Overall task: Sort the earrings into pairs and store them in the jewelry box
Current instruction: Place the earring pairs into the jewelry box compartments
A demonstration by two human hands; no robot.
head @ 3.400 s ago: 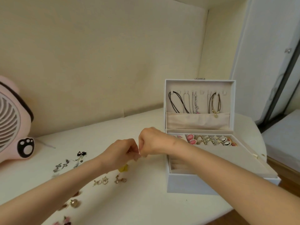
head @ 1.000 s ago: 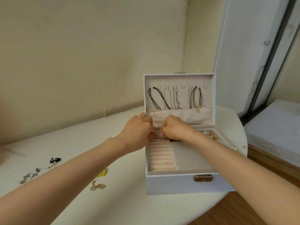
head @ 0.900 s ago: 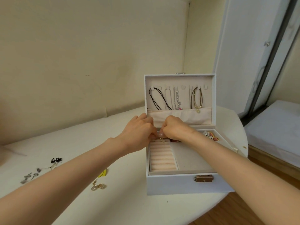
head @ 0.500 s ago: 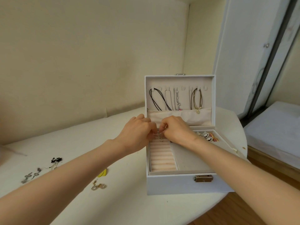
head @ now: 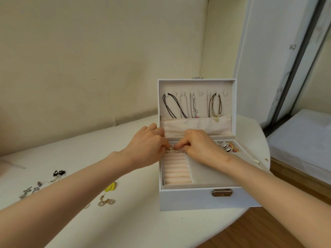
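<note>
A white jewelry box (head: 188,199) stands open on the table, its lid upright with necklaces hanging inside. My left hand (head: 146,145) and my right hand (head: 198,145) meet over the far end of the pink ring rolls (head: 176,169). Their fingertips pinch a small pair of gold earrings (head: 172,149) against the top roll. Several earrings (head: 228,147) lie in the box's right tray. Loose on the table to the left are a yellow earring (head: 111,187), a gold pair (head: 105,202), a black pair (head: 59,173) and a silver pair (head: 29,191).
The white table (head: 125,221) ends in a rounded edge just right of and in front of the box, with wooden floor (head: 268,233) below. A white mattress (head: 304,140) lies at the right. A beige wall runs along the table's back.
Both hands carried the small earrings from above the table's left part over to the box and now hold them lower, against the top ring roll. The camera turned right toward the box.
</note>
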